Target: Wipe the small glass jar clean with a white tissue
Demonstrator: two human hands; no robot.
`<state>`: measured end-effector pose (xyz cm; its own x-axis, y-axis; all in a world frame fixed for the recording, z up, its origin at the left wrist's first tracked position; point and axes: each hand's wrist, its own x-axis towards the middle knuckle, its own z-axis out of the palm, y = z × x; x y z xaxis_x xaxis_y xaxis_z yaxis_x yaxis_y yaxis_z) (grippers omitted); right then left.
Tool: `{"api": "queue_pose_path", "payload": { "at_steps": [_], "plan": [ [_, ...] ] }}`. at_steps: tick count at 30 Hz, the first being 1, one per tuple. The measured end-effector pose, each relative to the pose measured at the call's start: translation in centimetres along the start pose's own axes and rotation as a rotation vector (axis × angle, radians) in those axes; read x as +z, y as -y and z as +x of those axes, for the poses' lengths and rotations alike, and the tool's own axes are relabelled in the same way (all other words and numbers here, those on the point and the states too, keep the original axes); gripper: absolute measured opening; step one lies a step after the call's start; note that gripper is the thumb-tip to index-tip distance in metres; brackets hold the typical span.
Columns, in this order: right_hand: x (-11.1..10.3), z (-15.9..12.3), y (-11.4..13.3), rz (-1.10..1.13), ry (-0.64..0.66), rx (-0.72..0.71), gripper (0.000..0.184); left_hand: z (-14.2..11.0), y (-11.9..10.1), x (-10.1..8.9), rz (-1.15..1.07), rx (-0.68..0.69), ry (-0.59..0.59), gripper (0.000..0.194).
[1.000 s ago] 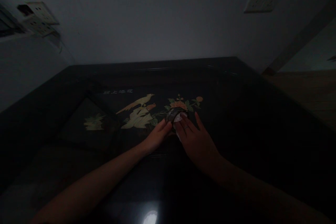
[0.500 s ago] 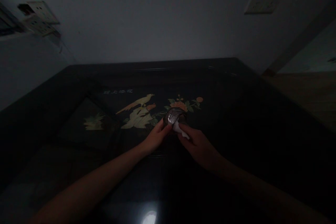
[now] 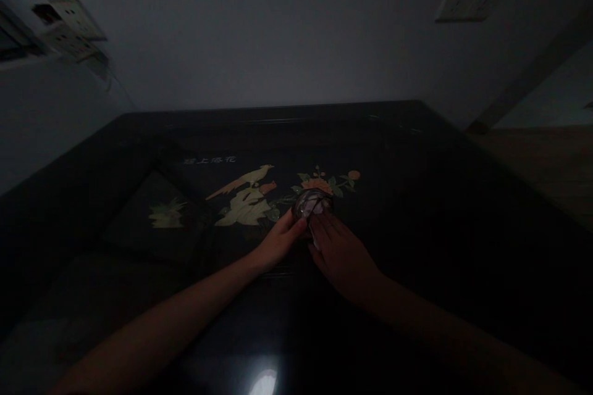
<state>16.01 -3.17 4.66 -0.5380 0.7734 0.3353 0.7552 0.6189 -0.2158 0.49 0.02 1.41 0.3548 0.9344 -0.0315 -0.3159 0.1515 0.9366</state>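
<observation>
Near the middle of the dark table, a small round, shiny, see-through object (image 3: 301,202), perhaps a glass bowl or cup, is between my hands. My left hand (image 3: 278,242) grips its left side, with the thumb at the near rim. My right hand (image 3: 343,254) presses its fingers against the near right of the object. A white tissue (image 3: 315,241) shows under those fingers, mostly covered by them. In the dim light the exact kind of the round object cannot be made out.
The glossy black table (image 3: 398,197) carries an inlaid picture of a bird (image 3: 245,180), a pale rock and flowers. Its far edge meets a wall (image 3: 278,31). A wall socket (image 3: 467,0) is at upper right, and more sockets (image 3: 76,18) are at upper left.
My right hand has shifted its fingers forward and over the round object, so less of the tissue sticks out. My left hand keeps its hold almost unchanged.
</observation>
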Motion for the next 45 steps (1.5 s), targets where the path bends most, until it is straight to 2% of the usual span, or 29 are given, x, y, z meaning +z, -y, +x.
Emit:
{"api": "queue_pose_path", "payload": {
  "at_steps": [4, 7, 12, 17, 23, 30, 36, 40, 45],
  "plan": [
    [-0.2, 0.1, 0.2, -0.133, -0.009, 0.01, 0.042, 0.2, 0.0, 0.0, 0.032, 0.03, 0.001, 0.057],
    [-0.8, 0.2, 0.4, -0.13, -0.013, -0.006, 0.037, 0.3, 0.1, 0.0, 0.038, 0.038, 0.009, 0.057],
    [-1.9, 0.4, 0.1, 0.081, -0.027, -0.011, 0.035, 0.3, 0.3, -0.1, -0.054, 0.007, -0.008, 0.053],
    [-1.8, 0.1, 0.1, 0.25, -0.013, -0.029, 0.038, 0.2, -0.2, 0.1, -0.209, -0.075, -0.015, 0.05],
    [-1.1, -0.1, 0.6, 0.075, 0.008, -0.042, 0.041, 0.2, -0.7, 0.4, -0.277, -0.112, 0.003, 0.053],
    [-1.2, -0.1, 0.5, -0.225, -0.081, -0.084, 0.042, 0.3, -0.4, 0.5, -0.255, -0.068, 0.063, 0.053],
    [-1.1, -0.1, 0.5, -0.32, -0.106, -0.098, 0.038, 0.2, -0.6, 0.8, -0.188, -0.064, 0.008, 0.051],
    [-1.0, 0.0, 0.4, -0.247, -0.135, -0.106, 0.035, 0.2, -0.5, 0.6, -0.17, -0.066, 0.01, 0.052],
    [-1.5, 0.1, 0.3, 0.039, -0.11, -0.071, 0.032, 0.4, 0.1, 0.1, -0.171, -0.063, 0.006, 0.053]
  ]
}}
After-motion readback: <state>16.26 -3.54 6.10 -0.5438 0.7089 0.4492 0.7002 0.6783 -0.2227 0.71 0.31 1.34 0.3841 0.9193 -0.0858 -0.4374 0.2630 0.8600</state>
